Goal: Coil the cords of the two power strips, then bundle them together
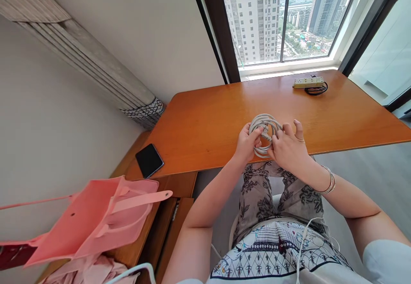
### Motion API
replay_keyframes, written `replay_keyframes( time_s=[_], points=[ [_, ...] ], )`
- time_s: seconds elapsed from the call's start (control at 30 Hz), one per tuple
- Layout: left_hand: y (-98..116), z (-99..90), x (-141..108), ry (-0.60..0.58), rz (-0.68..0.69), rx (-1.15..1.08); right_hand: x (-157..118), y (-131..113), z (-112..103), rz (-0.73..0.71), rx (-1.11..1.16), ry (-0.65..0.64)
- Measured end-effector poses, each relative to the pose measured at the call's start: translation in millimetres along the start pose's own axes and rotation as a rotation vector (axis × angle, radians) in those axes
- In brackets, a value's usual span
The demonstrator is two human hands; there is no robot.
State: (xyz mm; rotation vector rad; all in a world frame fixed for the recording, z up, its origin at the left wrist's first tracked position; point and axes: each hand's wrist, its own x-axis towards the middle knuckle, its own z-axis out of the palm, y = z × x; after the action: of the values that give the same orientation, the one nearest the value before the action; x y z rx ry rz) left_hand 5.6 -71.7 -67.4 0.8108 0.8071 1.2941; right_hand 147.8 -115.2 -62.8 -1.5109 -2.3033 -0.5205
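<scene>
A coiled light-grey cable [266, 118] is held just above the near edge of the wooden table [205, 125]. My left hand [248, 143] grips the left side of the loops, thumb pressed on the plug-like end [266, 134] inside the coil. On the right side of the coil, my right hand [290, 149] has its thumb and some fingers closed around the loops, while one or two other fingers stick up. The fingertips behind the coil are partly hidden.
A power strip [308, 82] with a black cord lies at the table's far right, below the window. A black phone [149, 160] rests at the left corner. Lower left, a pink bag [96, 219] sits over wooden drawers [170, 228]. A thin white cord [303, 245] hangs across my lap.
</scene>
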Motion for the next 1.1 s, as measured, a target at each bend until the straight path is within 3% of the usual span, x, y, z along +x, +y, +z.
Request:
replay_keyframes(
  time_s=[0.17,0.3,0.43,0.67,0.77,1.1],
  points=[
    [7.4,-4.8,2.6,0.008,0.004,0.013,-4.6,6.0,12.3,0.051,0.233,0.087],
    [9.1,-6.7,2.3,0.011,-0.011,0.032,-3.7,14.4,37.5,0.239,0.783,0.211],
    [5.7,-5.8,0.8,0.039,-0.025,0.037,4.6,17.1,60.4,0.375,1.45,0.06],
    [3.5,-5.0,-3.3,-0.006,-0.016,0.026,12.9,12.5,57.1,0.66,1.92,-0.126],
    [5.5,-5.1,-5.5,-0.003,-0.015,0.04,12.1,12.0,54.8,0.703,2.031,-0.216],
    [-9.9,-7.9,-13.5,-0.067,0.131,0.091,15.8,12.6,60.1,0.702,1.935,-0.193]
  ],
)
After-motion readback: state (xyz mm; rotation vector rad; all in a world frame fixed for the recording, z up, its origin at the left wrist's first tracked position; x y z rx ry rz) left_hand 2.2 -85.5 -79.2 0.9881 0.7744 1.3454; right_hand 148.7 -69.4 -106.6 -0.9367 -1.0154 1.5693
